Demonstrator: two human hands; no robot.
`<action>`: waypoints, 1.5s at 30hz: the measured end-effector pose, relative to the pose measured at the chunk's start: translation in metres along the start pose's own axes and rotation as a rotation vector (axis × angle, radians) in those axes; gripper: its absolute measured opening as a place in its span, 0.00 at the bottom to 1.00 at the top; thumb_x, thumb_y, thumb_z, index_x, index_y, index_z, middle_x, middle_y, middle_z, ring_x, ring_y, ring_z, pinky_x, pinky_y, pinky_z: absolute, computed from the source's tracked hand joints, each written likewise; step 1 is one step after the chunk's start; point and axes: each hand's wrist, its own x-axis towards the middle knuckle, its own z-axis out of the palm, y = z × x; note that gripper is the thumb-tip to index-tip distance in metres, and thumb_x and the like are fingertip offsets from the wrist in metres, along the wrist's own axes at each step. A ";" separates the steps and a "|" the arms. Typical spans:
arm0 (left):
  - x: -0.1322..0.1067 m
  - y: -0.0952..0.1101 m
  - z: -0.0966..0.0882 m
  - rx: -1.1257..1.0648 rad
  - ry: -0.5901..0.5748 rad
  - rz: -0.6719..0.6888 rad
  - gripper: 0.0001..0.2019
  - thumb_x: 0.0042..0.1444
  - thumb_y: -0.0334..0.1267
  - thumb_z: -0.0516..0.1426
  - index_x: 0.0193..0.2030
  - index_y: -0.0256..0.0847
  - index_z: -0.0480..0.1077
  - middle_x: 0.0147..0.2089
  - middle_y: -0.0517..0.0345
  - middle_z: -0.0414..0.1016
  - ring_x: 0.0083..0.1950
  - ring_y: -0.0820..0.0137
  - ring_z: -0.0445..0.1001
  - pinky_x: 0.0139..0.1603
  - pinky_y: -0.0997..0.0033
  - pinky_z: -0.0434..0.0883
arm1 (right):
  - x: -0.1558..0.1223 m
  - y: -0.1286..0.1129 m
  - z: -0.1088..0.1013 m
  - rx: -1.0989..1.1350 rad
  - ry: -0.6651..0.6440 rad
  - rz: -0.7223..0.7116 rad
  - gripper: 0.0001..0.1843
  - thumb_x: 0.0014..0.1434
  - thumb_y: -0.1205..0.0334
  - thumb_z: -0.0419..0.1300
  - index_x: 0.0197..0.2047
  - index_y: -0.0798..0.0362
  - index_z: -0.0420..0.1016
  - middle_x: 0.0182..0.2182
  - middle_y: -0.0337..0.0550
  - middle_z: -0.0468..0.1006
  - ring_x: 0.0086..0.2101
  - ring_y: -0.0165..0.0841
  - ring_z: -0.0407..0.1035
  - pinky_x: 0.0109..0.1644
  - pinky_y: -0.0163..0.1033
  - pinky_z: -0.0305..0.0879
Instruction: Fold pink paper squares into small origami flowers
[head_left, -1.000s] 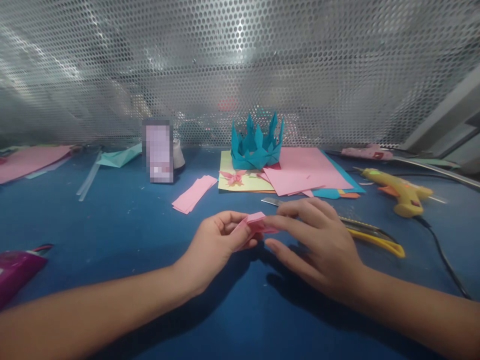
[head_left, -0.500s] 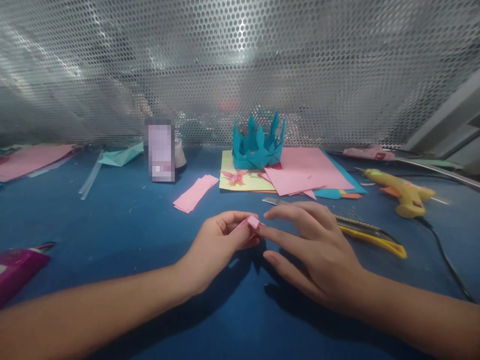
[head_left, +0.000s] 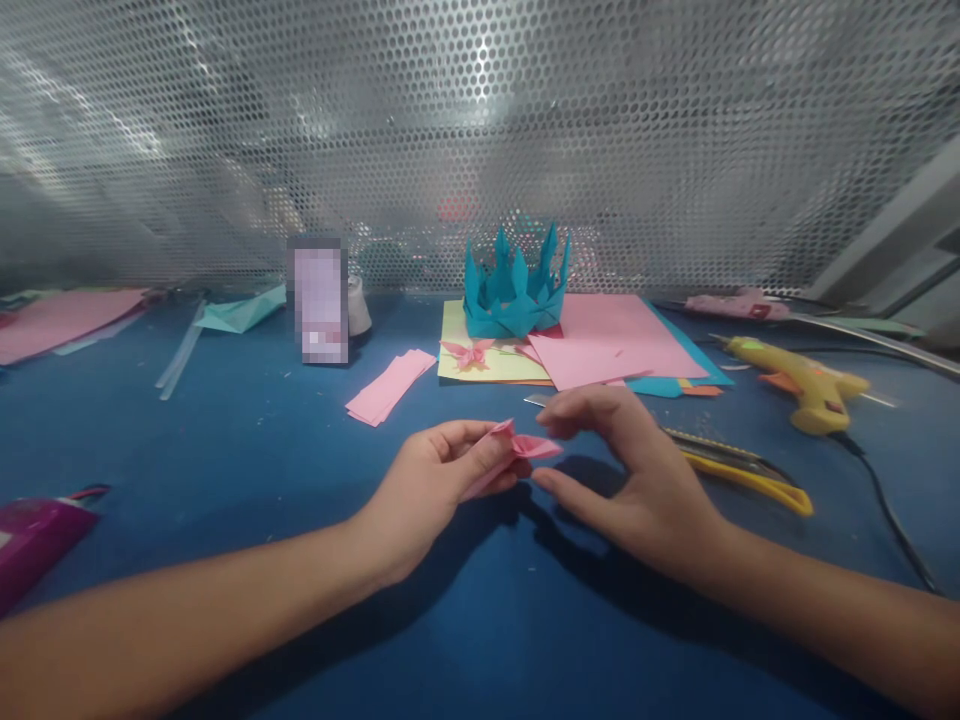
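Observation:
My left hand (head_left: 431, 480) pinches a folded piece of pink paper (head_left: 531, 446) between thumb and fingers, above the blue table. One pointed flap of the paper sticks out to the right; part of the piece is hidden by the thumb. Just right of it, my right hand (head_left: 637, 480) is open, thumb and fingers apart around the flap's tip, holding nothing. Beyond the hands lies a stack of pink paper strips (head_left: 391, 387). A yellow utility knife (head_left: 742, 472) lies partly behind my right hand, its blade end showing past the fingers.
A blue folded-paper crown (head_left: 516, 300) and a small pink paper figure (head_left: 470, 354) sit on coloured sheets (head_left: 622, 335). At right is a yellow glue gun (head_left: 814, 385) with a black cord. A blurred-out upright phone-like object (head_left: 322, 300) stands before a perforated metal screen (head_left: 420, 120).
The pink paper's end has opened from a small square fold into a pointed flap facing right. My right hand has drawn back from touching it, with the fingers curled more.

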 end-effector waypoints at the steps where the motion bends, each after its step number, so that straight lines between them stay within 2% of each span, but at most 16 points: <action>1: 0.000 0.000 0.000 0.014 -0.003 0.001 0.15 0.50 0.43 0.62 0.42 0.36 0.74 0.42 0.50 0.79 0.42 0.70 0.76 0.49 0.71 0.70 | 0.000 0.001 0.001 0.020 -0.053 0.043 0.15 0.53 0.66 0.61 0.44 0.51 0.64 0.37 0.43 0.72 0.36 0.34 0.69 0.38 0.41 0.69; 5: 0.000 0.001 0.001 0.033 -0.009 -0.013 0.14 0.51 0.43 0.62 0.40 0.36 0.75 0.41 0.51 0.79 0.40 0.73 0.75 0.47 0.74 0.70 | 0.003 -0.001 0.003 0.014 -0.166 0.031 0.04 0.57 0.69 0.58 0.36 0.51 0.70 0.31 0.40 0.74 0.31 0.30 0.68 0.35 0.37 0.67; 8: -0.001 0.003 0.003 0.047 -0.004 -0.023 0.14 0.50 0.43 0.62 0.40 0.36 0.75 0.40 0.51 0.79 0.38 0.73 0.76 0.46 0.73 0.70 | 0.004 -0.004 0.002 0.004 -0.158 0.038 0.05 0.57 0.69 0.57 0.36 0.52 0.72 0.30 0.40 0.75 0.30 0.30 0.68 0.33 0.36 0.66; 11: -0.002 0.003 0.004 0.063 -0.031 -0.022 0.14 0.51 0.44 0.62 0.40 0.36 0.76 0.41 0.50 0.80 0.41 0.70 0.76 0.47 0.72 0.70 | 0.003 -0.005 0.000 -0.018 -0.141 0.033 0.05 0.57 0.69 0.56 0.36 0.52 0.72 0.29 0.40 0.76 0.29 0.30 0.69 0.32 0.36 0.66; 15: -0.003 0.002 0.004 0.074 -0.052 -0.007 0.12 0.51 0.42 0.62 0.40 0.37 0.75 0.41 0.51 0.80 0.44 0.68 0.76 0.49 0.71 0.70 | 0.002 -0.006 -0.001 -0.047 -0.122 -0.065 0.05 0.56 0.69 0.56 0.35 0.51 0.72 0.29 0.39 0.78 0.29 0.30 0.70 0.33 0.36 0.67; 19: -0.002 0.002 0.004 0.120 -0.045 -0.009 0.12 0.54 0.42 0.60 0.42 0.37 0.75 0.40 0.52 0.79 0.39 0.71 0.76 0.42 0.74 0.72 | 0.001 -0.006 0.000 -0.106 -0.062 -0.057 0.06 0.55 0.68 0.59 0.38 0.51 0.70 0.29 0.38 0.76 0.29 0.30 0.69 0.32 0.35 0.66; 22: -0.001 0.002 0.004 0.128 -0.065 0.009 0.12 0.56 0.42 0.58 0.42 0.37 0.75 0.40 0.52 0.79 0.35 0.75 0.75 0.37 0.78 0.71 | 0.001 -0.005 -0.001 -0.190 -0.012 -0.116 0.10 0.53 0.65 0.62 0.40 0.51 0.70 0.33 0.42 0.73 0.35 0.34 0.67 0.38 0.39 0.66; 24: -0.001 0.002 0.004 0.111 -0.071 0.020 0.12 0.56 0.42 0.58 0.43 0.38 0.75 0.43 0.52 0.79 0.37 0.75 0.75 0.38 0.79 0.71 | 0.000 -0.005 -0.002 -0.271 -0.015 -0.159 0.10 0.53 0.62 0.63 0.40 0.51 0.73 0.34 0.44 0.71 0.37 0.36 0.65 0.40 0.42 0.64; 29: -0.001 -0.002 0.003 0.050 -0.034 0.017 0.13 0.56 0.41 0.59 0.46 0.37 0.73 0.45 0.51 0.78 0.40 0.73 0.75 0.47 0.72 0.71 | -0.001 -0.007 -0.004 -0.456 -0.049 -0.207 0.11 0.56 0.57 0.60 0.42 0.48 0.76 0.32 0.43 0.65 0.32 0.36 0.60 0.39 0.45 0.61; 38: 0.001 -0.003 0.000 -0.003 -0.012 0.001 0.12 0.55 0.39 0.59 0.44 0.36 0.73 0.41 0.54 0.77 0.40 0.73 0.74 0.51 0.70 0.69 | -0.002 -0.007 -0.003 -0.603 -0.062 -0.356 0.12 0.59 0.61 0.56 0.46 0.46 0.75 0.37 0.46 0.68 0.37 0.40 0.62 0.41 0.47 0.57; 42: 0.000 0.000 0.002 0.015 -0.024 0.001 0.11 0.55 0.40 0.59 0.42 0.35 0.74 0.39 0.55 0.76 0.42 0.73 0.73 0.51 0.70 0.68 | -0.003 -0.008 -0.002 -0.651 -0.029 -0.461 0.12 0.59 0.62 0.56 0.46 0.49 0.74 0.37 0.46 0.69 0.37 0.39 0.61 0.42 0.47 0.56; 45: -0.001 0.000 0.002 0.035 -0.030 0.007 0.12 0.55 0.42 0.59 0.41 0.35 0.74 0.39 0.54 0.76 0.44 0.71 0.73 0.52 0.69 0.68 | -0.004 -0.009 -0.003 -0.652 -0.045 -0.471 0.11 0.59 0.62 0.57 0.46 0.50 0.73 0.38 0.47 0.70 0.38 0.40 0.61 0.43 0.48 0.57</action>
